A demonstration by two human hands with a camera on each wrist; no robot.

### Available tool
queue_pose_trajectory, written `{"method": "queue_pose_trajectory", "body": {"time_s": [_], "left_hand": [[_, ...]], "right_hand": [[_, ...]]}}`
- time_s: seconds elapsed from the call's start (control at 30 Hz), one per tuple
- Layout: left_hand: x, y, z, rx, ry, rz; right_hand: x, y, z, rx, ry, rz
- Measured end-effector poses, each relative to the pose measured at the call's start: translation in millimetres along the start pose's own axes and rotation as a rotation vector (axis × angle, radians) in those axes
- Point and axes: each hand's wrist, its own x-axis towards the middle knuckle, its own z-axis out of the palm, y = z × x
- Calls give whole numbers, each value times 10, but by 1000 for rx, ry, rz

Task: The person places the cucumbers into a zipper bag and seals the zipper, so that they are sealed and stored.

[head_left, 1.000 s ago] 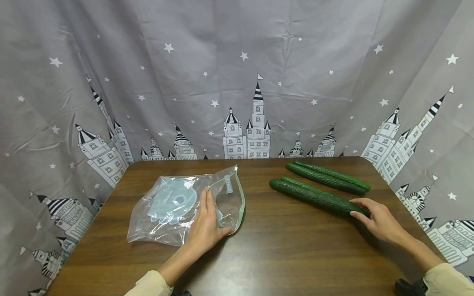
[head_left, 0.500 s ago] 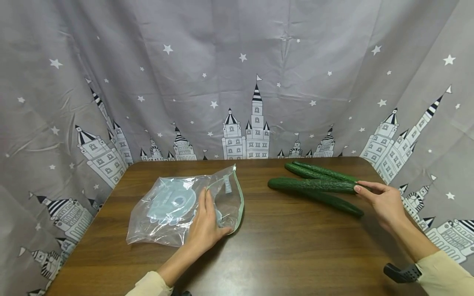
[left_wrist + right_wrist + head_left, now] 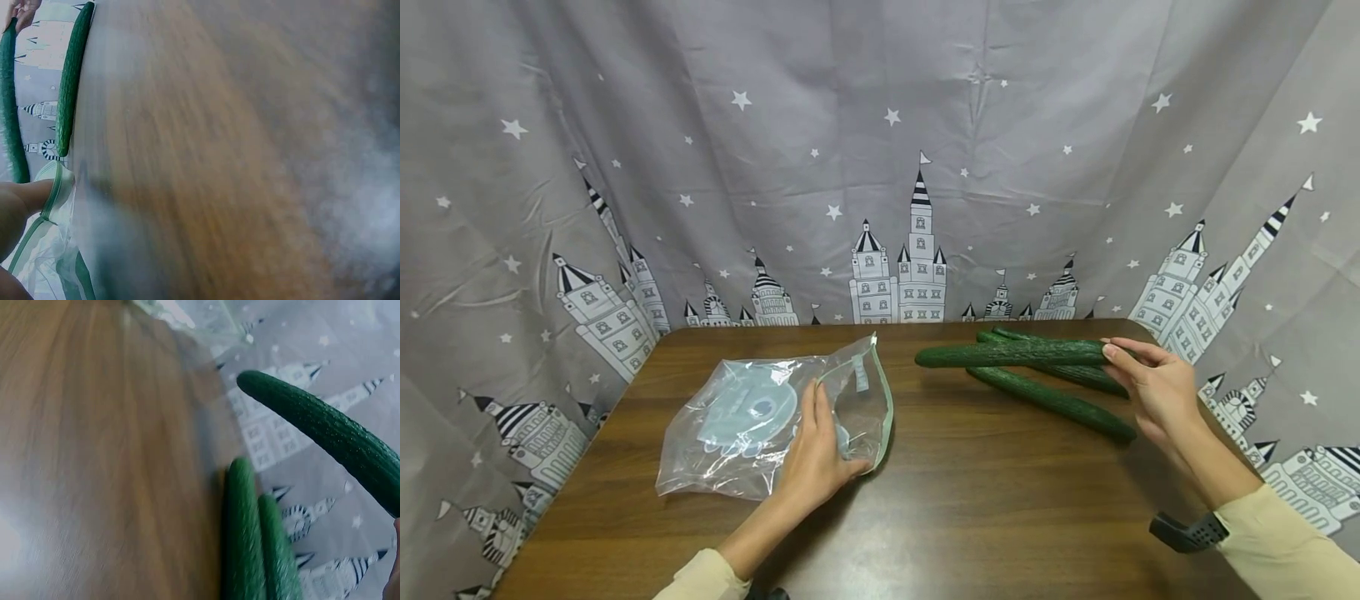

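Four cucumbers [image 3: 1052, 403], one bag [image 3: 748, 404], two hands [image 3: 811, 467], one table [image 3: 970, 517].

The head camera looks forward and down from high above the table [image 3: 992, 517]. Close over it, the left wrist camera faces its right end, the right one its left; both see the lifted cucumber [image 3: 325, 428].

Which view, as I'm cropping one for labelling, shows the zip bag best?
The head view: the zip bag shows nearly whole, partly covered by the left hand. Left wrist: a green-edged portion at lower left; right wrist: a blurred portion at top.
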Motion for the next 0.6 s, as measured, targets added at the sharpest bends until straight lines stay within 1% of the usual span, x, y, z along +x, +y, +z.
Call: {"method": "queue_pose_trajectory", "body": {"time_s": [0.1,0.17,0.27,0.43,0.6], "left_hand": [[3,16,-12,-6,2,-8],[8,34,-21,-10,3,-13],[15,66,-31,-18,4,-16],[19,102,-52,-27,10,-13],[22,123,-77,-19,27,9]], "right_hand": [[-8,-9,145,31,-61,-26],[-14,1,247,27,-97,-33],[-19,46,395,-17,-136,-38],[-31,180,616,-91,-172,-31],[-31,374,831,-137,-188,-42]]}}
